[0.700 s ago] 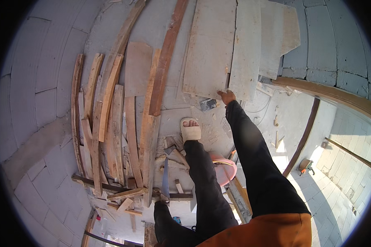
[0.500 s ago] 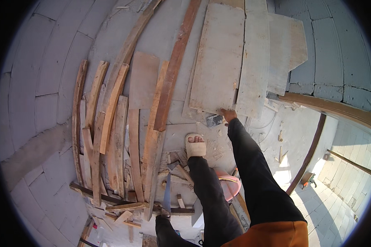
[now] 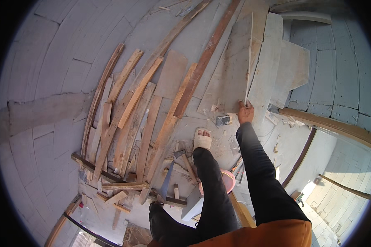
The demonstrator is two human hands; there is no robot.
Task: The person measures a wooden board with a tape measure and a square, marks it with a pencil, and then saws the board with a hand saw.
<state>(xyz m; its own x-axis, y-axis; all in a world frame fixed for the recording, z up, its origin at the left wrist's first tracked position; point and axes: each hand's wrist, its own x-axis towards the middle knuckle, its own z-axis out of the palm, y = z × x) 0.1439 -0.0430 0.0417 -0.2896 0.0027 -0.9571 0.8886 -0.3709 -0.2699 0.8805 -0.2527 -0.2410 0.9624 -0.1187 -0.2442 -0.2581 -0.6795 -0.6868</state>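
Observation:
My right hand grips the lower end of a pale plywood board, which is tilted up on its edge beside other flat boards. At the lower left, my left hand is closed on the handle of a hand saw, whose blue-grey blade points up among wood offcuts. My sandalled foot stands between the two hands, left of a small dark block.
Long timber battens lie across the left half of the floor, with short scraps below. A pink basin is partly behind my leg. Block walls stand on both sides, and a wooden beam runs along the right.
The board in my right hand has swung up from lying flat to standing on its edge. My right hand has shifted right, and the view has turned slightly. My left hand stays on the saw.

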